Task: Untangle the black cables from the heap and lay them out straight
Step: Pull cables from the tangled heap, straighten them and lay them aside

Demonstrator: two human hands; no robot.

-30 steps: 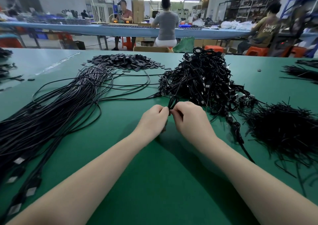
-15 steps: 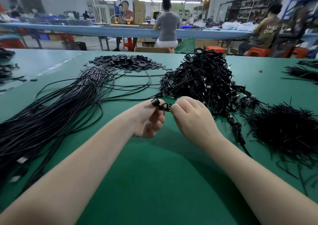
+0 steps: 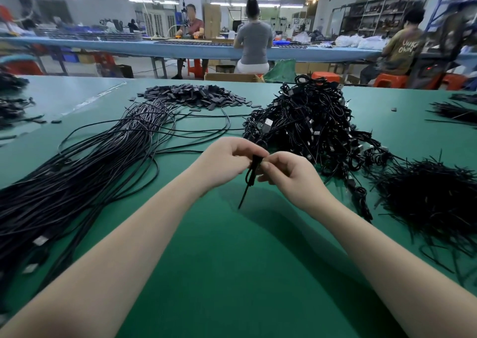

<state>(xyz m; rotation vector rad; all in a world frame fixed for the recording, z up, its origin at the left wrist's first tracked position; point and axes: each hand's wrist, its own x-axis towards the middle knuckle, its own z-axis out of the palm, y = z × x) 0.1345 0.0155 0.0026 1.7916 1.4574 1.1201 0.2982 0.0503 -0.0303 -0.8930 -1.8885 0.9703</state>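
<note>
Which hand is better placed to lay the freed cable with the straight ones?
Left, probably: the left hand pinches the cable and is nearer the straight cables; the right hand is beside the heap.

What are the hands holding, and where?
Both hands, left hand and right hand, pinch a small coiled black cable at its top; its tie end dangles below.
</note>
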